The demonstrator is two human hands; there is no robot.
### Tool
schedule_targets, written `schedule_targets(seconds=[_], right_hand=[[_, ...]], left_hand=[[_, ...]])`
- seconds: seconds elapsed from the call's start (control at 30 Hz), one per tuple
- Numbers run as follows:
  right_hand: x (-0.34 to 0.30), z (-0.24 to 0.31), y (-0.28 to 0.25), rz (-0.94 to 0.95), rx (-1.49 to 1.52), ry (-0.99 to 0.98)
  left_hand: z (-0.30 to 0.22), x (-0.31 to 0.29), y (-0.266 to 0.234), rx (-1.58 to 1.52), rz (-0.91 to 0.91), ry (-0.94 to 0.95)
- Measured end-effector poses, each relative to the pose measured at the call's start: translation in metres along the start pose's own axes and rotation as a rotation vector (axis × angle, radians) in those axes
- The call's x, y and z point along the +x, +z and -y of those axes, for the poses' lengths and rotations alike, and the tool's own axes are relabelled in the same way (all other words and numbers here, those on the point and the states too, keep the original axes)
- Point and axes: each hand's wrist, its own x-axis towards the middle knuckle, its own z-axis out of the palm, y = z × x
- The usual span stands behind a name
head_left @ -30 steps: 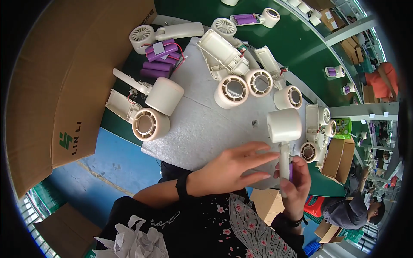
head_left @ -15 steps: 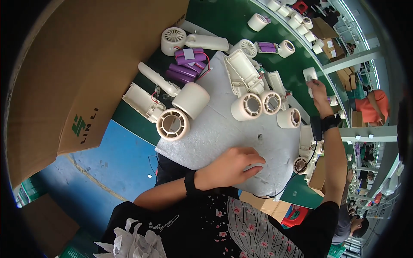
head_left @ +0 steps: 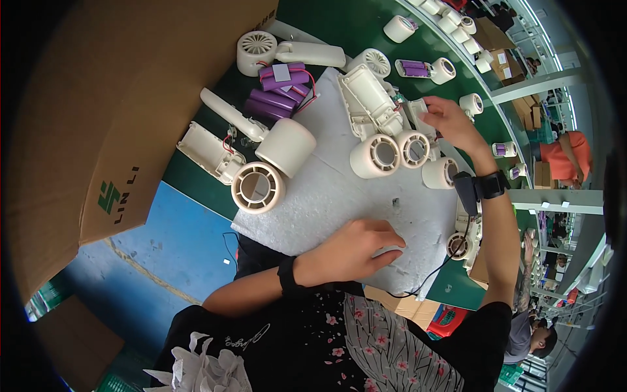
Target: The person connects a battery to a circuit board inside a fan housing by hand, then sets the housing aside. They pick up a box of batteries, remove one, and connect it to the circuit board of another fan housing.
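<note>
My left hand lies on the white foam sheet, fingers loosely bent and thumb apart, with nothing in it. At the right side of the sheet, my right hand reaches over a white handheld-fan housing, its fingers apart at the housing's edge; whether they touch it I cannot tell. Left of it lie an open fan handle shell and a round fan head. Another fan head sits below that hand. Beyond the wrist stands a fan head on the green table.
Purple battery cells with red wires lie at the far left, near more fan parts. A large cardboard box stands on the left. A black cable runs from my right wrist device. Other people work at the right.
My right hand has let go of a white fan piece at the table's right edge and moved left to the housings. My left hand stays nearly still.
</note>
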Motion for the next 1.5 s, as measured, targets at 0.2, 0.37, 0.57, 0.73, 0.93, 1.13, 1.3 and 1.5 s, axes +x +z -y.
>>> schedule_targets(seconds=[0.2,0.37,0.57,0.73,0.93,1.13,1.3,1.5], right_hand=[[-0.041,0.008,-0.033,-0.014,0.268,-0.002],[-0.139,0.044,-0.037,-0.129,0.109,-0.175],[-0.185,0.088,0.039,0.302,-0.222,-0.487],[-0.212,0.099,0.075,0.308,-0.221,-0.518],[-0.175,0.143,0.046,0.37,-0.002,-0.667],[-0.024,0.182,0.059,0.011,-0.209,-0.574],[0.038,0.19,0.099,-0.134,-0.7,-0.449],[0.036,0.203,0.104,-0.138,-0.521,-0.427]], left_hand=[[-0.001,-0.003,-0.001,-0.004,0.003,-0.009],[-0.003,-0.004,-0.004,0.019,0.006,-0.011],[-0.008,-0.002,-0.003,-0.188,-0.174,-0.148],[-0.006,0.003,0.003,-0.059,-0.22,-0.08],[0.002,-0.001,0.005,0.149,-0.107,-0.004],[0.004,0.0,0.006,0.189,-0.022,0.014],[0.005,0.0,0.008,0.171,-0.053,0.012],[0.005,0.001,0.008,0.199,-0.047,0.022]])
